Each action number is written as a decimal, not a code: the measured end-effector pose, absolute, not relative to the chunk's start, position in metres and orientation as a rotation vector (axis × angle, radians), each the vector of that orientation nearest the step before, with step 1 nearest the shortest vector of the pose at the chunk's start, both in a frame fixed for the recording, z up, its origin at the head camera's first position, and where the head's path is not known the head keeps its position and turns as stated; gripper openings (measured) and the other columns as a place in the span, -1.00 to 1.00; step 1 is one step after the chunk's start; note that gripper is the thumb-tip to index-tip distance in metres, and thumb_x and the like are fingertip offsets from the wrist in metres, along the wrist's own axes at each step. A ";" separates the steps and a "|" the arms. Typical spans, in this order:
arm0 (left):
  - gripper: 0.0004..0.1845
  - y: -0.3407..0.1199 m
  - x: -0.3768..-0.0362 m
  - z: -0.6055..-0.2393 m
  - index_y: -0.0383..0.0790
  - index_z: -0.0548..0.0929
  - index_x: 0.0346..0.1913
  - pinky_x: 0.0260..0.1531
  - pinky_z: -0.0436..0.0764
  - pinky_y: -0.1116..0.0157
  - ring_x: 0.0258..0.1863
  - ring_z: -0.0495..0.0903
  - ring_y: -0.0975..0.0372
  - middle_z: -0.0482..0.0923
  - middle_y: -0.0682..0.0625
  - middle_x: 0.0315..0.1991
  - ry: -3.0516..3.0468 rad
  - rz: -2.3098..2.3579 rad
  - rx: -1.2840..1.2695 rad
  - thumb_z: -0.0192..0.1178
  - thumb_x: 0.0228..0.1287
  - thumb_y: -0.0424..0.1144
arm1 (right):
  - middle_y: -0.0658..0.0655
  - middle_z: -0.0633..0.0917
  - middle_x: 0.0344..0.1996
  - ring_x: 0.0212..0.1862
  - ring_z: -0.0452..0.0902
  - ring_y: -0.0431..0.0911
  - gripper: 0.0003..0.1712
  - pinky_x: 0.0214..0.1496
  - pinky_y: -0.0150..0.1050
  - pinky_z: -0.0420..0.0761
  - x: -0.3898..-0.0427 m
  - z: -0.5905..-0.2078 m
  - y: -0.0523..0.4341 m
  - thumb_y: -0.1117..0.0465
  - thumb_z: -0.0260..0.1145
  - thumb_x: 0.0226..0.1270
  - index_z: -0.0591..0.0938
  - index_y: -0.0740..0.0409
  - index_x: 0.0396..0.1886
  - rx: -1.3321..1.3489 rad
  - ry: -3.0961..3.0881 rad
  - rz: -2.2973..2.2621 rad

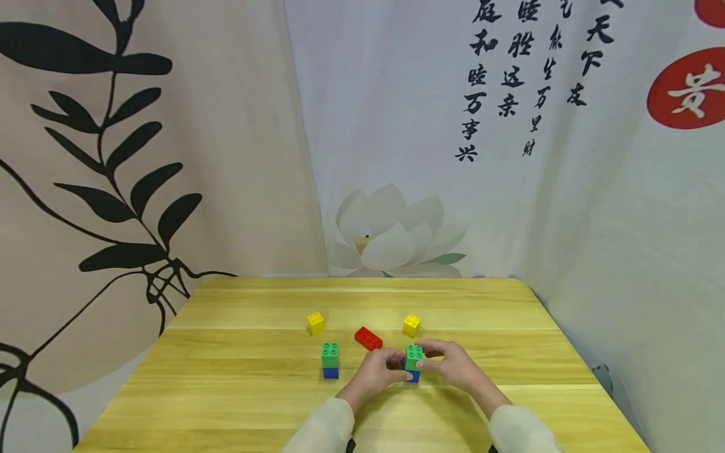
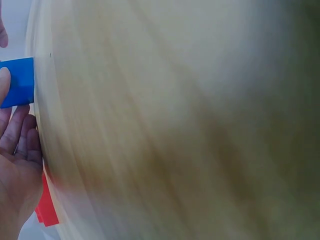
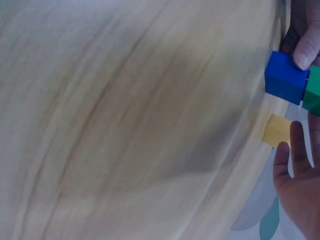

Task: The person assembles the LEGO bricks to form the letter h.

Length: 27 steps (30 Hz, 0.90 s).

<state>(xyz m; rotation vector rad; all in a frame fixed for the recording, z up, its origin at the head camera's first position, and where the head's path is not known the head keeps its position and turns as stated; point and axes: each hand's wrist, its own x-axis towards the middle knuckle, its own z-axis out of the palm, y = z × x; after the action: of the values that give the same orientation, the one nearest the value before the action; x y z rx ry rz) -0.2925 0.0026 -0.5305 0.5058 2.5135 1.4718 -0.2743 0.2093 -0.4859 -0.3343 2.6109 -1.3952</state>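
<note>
At the right of the table's middle, my left hand [image 1: 378,372] pinches a blue toy brick [image 1: 416,377], with the thumb on its near face. A green toy brick [image 1: 413,357] is on top of that blue one, and my right hand [image 1: 455,365] holds it between thumb and fingers. In the right wrist view, the blue brick [image 3: 284,79] and green brick [image 3: 313,95] meet end to end; whether they are fully pressed together I cannot tell. The left wrist view shows the blue brick [image 2: 21,82] against the left thumb.
To the left stands another pair, a green brick [image 1: 330,355] on a blue brick [image 1: 331,373]. A red brick [image 1: 369,338] lies behind my left hand. Two yellow bricks, one left [image 1: 315,323] and one right [image 1: 411,325], sit farther back on the wooden table [image 1: 226,402].
</note>
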 end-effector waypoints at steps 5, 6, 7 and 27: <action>-0.71 0.002 -0.292 -0.530 -0.07 0.72 -0.08 -0.16 0.62 0.33 -0.25 0.58 0.37 0.70 0.16 -0.24 2.507 1.487 0.517 0.45 0.11 -0.15 | 0.10 0.69 0.06 0.11 0.55 0.02 -0.47 0.02 -0.04 0.64 -0.274 -0.488 0.206 0.01 0.43 0.23 0.63 0.05 0.17 -0.301 2.638 -1.409; -0.71 0.002 -0.292 -0.530 -0.06 0.72 -0.09 -0.16 0.61 0.34 -0.25 0.58 0.37 0.69 0.16 -0.24 2.503 1.488 0.512 0.45 0.11 -0.15 | 0.11 0.70 0.05 0.11 0.56 0.02 -0.48 0.01 -0.05 0.64 -0.274 -0.489 0.206 0.02 0.43 0.23 0.63 0.05 0.17 -0.305 2.642 -1.410; -0.72 0.002 -0.292 -0.530 -0.06 0.72 -0.09 -0.16 0.61 0.34 -0.25 0.58 0.37 0.69 0.16 -0.24 2.500 1.489 0.506 0.45 0.11 -0.15 | 0.10 0.70 0.04 0.10 0.56 0.01 -0.49 0.01 -0.06 0.64 -0.274 -0.489 0.206 0.02 0.43 0.23 0.63 0.05 0.16 -0.306 2.643 -1.412; -0.73 0.004 -0.294 -0.536 -0.06 0.71 -0.09 -0.12 0.63 0.33 -0.23 0.60 0.38 0.70 0.18 -0.23 2.512 1.511 0.500 0.44 0.13 -0.17 | 0.12 0.68 0.07 0.14 0.54 0.05 -0.45 0.04 -0.02 0.62 -0.279 -0.493 0.207 -0.05 0.41 0.23 0.63 0.04 0.18 -0.317 2.624 -1.388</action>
<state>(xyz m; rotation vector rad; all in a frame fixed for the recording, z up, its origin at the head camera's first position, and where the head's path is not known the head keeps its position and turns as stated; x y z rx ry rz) -0.2936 0.0041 -0.5359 0.4995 2.5117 1.5113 -0.2787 0.2072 -0.4930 -0.3169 2.6239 -1.3875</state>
